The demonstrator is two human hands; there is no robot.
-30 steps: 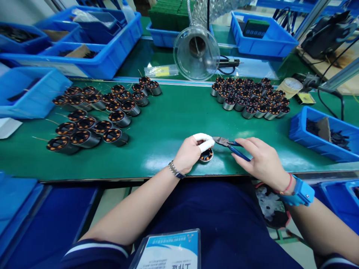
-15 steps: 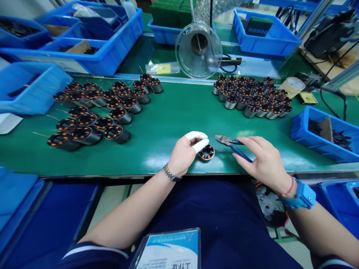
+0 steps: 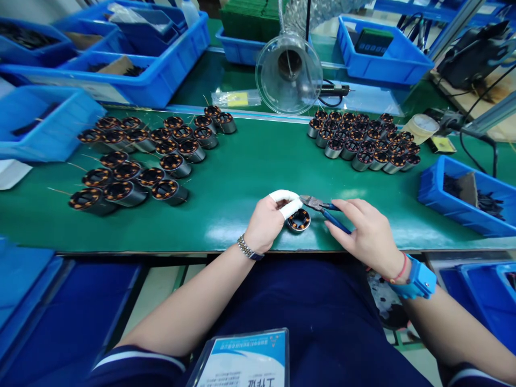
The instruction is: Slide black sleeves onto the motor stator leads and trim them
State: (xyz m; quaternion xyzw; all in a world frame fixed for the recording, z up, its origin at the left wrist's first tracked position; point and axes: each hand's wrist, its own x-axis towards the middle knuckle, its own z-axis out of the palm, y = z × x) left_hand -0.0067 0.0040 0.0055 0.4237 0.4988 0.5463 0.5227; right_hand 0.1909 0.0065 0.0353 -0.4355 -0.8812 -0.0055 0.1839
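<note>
My left hand point(image 3: 271, 219), with white finger covers on thumb and forefinger, is closed in a pinch just above a motor stator point(image 3: 299, 220). Whatever lies between those fingertips is too small to make out. The stator stands upright near the bench's front edge, a ring with a dark core and copper windings. From the right, my right hand point(image 3: 368, 231) grips blue-handled pliers point(image 3: 316, 204) by their handles, which are spread apart. The tips of the pliers are right at my left fingertips, above the stator.
Several stators with loose wire ends point(image 3: 127, 171) stand on the left of the green bench point(image 3: 250, 161). A tight group of stators point(image 3: 360, 141) is at the right. A clear funnel hood point(image 3: 289, 75) hangs at the back. Blue bins point(image 3: 467, 209) line the sides.
My right hand has moved left, bringing the tips of the pliers up to my left fingertips. My left hand keeps its pinch above the stator.
</note>
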